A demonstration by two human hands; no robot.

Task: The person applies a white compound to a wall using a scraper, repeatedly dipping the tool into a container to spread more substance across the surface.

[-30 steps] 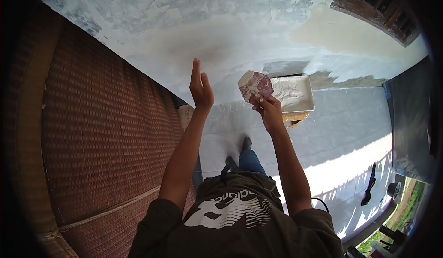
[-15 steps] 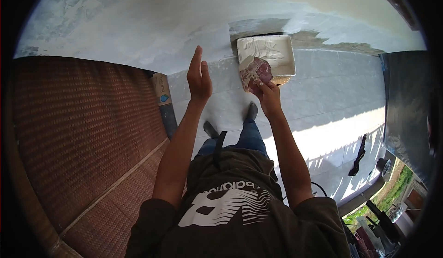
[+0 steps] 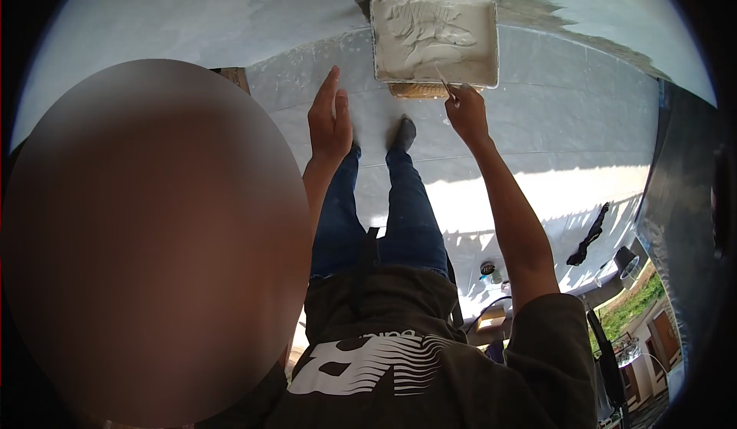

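Observation:
My right hand (image 3: 467, 114) grips a thin putty spreader (image 3: 444, 83), seen almost edge-on, its tip at the near side of a white rectangular tray (image 3: 493, 45). Whether the tip touches the contents cannot be made out. Thick off-white plaster paste (image 3: 437, 33) lies in the tray, ridged and smeared on the left and smoother on the right. My left hand (image 3: 330, 125) is raised left of the tray with its fingers stretched out, holding nothing.
Beneath the tray sits a brown cardboard box (image 3: 422, 91). A partly coated wall (image 3: 269, 6) rises behind it. Grey floor (image 3: 553, 122) spreads around my feet, with a dark strip of cloth (image 3: 589, 237) on the right. A large blurred patch hides the left side.
The view has shifted, and the tray appears higher and larger. My right hand has turned the spreader from flat-on to edge-on at the tray. My left hand remains stretched out.

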